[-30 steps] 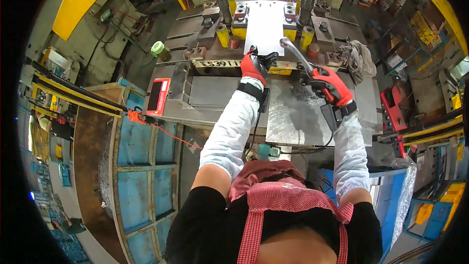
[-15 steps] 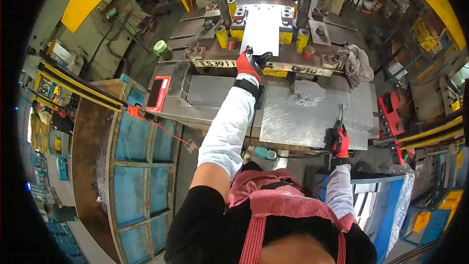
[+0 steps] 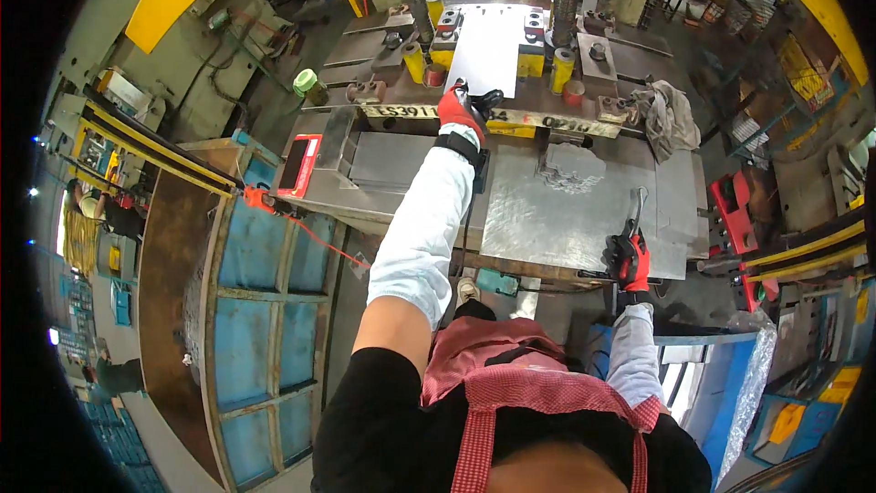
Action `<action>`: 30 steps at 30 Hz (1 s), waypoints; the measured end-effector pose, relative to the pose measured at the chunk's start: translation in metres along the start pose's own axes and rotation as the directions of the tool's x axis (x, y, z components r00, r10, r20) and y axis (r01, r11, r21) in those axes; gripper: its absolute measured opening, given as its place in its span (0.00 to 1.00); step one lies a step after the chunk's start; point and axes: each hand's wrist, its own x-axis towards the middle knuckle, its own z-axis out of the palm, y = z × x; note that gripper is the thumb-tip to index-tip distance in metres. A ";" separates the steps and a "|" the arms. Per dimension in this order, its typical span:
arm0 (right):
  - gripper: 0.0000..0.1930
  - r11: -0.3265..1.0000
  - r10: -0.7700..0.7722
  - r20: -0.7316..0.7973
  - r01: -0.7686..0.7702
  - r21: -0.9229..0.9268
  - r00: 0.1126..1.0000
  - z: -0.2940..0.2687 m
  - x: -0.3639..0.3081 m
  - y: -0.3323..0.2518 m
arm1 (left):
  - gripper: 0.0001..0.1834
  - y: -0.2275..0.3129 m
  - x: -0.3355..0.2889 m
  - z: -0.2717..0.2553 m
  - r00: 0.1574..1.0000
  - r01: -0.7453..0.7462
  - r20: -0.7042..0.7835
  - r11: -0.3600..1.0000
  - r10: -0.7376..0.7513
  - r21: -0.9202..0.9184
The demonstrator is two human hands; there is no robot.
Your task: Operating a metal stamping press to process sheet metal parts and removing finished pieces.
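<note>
My left hand (image 3: 464, 111), in a red and black glove, is closed at the near edge of a pale flat metal sheet (image 3: 485, 50). The sheet lies lengthwise between the posts of a press die (image 3: 547, 120). My right hand (image 3: 630, 258), in a matching glove, is wrapped round a slim metal hand tool (image 3: 639, 205). This tool points away from me over the right part of a shiny metal plate (image 3: 529, 224); its exact kind cannot be made out. Farther back on that plate sits a pile of thin grey metal pieces (image 3: 572, 169).
Upright guide posts (image 3: 565, 14) flank the sheet. A grey rag (image 3: 671, 119) hangs at the die's right. To the left are a green-capped bottle (image 3: 306, 85), a red-bordered flat case (image 3: 299, 165) and a blue-panelled metal bin (image 3: 242, 265). A red rack (image 3: 733, 210) stands right.
The view has shifted slightly. My left hand stays at the sheet's near edge, and my right hand keeps the metal tool at the plate's front, with little movement.
</note>
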 end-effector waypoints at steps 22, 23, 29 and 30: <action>0.07 0.999 0.030 0.041 -0.031 0.026 0.999 -0.014 0.007 0.006 | 0.17 0.000 -0.015 0.011 0.999 -0.022 0.041 0.999 0.023 -0.025; 0.07 0.999 0.030 0.038 -0.031 0.034 0.999 -0.013 0.007 0.008 | 0.17 0.001 -0.014 0.010 0.998 -0.038 0.041 0.999 0.039 -0.022; 0.09 0.999 0.012 0.060 -0.015 0.051 0.998 -0.025 0.009 0.011 | 0.18 -0.005 -0.005 0.005 1.000 0.016 -0.017 1.000 -0.016 0.003; 0.09 0.998 0.014 0.077 -0.018 0.055 0.997 -0.022 0.011 0.012 | 0.18 0.002 0.009 -0.008 0.986 0.072 0.158 0.991 -0.054 -0.109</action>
